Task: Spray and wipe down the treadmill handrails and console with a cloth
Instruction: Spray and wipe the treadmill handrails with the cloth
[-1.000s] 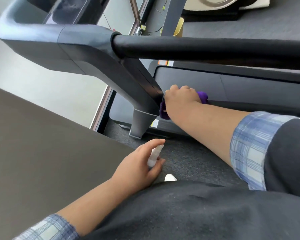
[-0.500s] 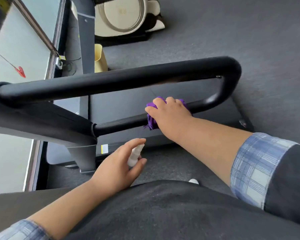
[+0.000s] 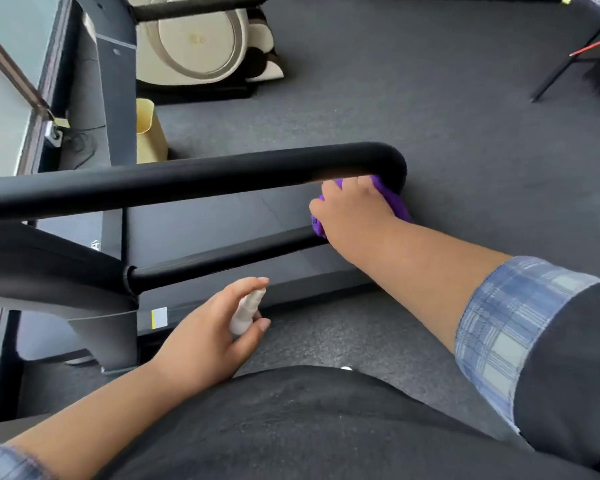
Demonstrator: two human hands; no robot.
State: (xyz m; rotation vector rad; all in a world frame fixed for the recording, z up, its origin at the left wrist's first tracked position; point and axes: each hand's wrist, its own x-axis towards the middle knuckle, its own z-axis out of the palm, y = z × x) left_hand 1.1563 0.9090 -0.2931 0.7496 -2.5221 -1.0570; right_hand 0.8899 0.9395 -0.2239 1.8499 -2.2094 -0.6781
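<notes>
1. Two hands in view. Right hand (image 3: 352, 211) curled round a purple cloth (image 3: 400, 206), pressing it onto the lower rail just where it bends up into the rounded end of the handrail loop (image 3: 194, 180). Left hand (image 3: 210, 332) low and near the body, wrapped round a small white spray bottle (image 3: 246, 311), index finger laid over its top, nozzle aimed toward the treadmill.
2. Just changed: half a second ago the cloth gripped partway along the lower rail (image 3: 222, 259); now slid to the far end of that rail, up against the curve. Left hand and bottle in much the same pose as before.
3. Meaning for the task, as a judgement: lower rail stroke about finished, the bend and upper bar likely next. Console out of view, so its state unknown.
4. Counts, largest first: one treadmill frame, with one upper bar and one lower rail forming a single loop; one cream-coloured exercise machine (image 3: 196, 46) behind; one yellow bin (image 3: 149, 133) near it; two bare forearms with rolled plaid cuffs; one cloth; one spray bottle.
</notes>
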